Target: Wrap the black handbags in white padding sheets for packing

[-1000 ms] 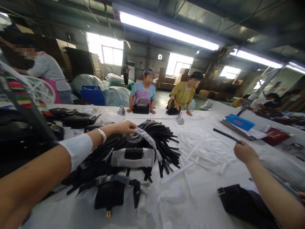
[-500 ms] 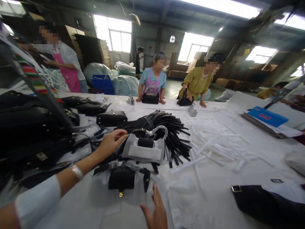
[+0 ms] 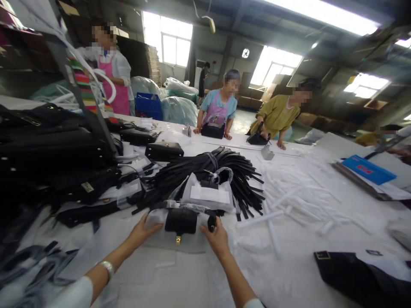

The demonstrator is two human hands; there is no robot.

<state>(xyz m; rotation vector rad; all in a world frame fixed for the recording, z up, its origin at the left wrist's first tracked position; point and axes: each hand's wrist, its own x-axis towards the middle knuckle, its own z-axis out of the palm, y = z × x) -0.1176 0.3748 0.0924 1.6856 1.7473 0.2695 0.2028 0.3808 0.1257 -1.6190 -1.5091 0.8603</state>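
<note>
While clamped at opposite ends by the grip of left hand [image 3: 143, 232] and right hand [image 3: 220, 239], shown at the near middle of the tabletop [image 3: 183, 284]: black bag [image 3: 180, 228], wrapped in translucent whitish sheeting [image 3: 189, 245], dark flap [image 3: 182, 219] and gold-coloured clasp [image 3: 178, 240] showing in front. Just beyond, crowding the far side, second wrapped bag [image 3: 209, 185] with white panel [image 3: 210, 196]; farther, fan of black strips [image 3: 189, 164]. To the right, white rolls [image 3: 289, 194] and black piece [image 3: 342, 267] with buckle [image 3: 323, 255]; to the left, heaped black bags [image 3: 58, 154].
</note>
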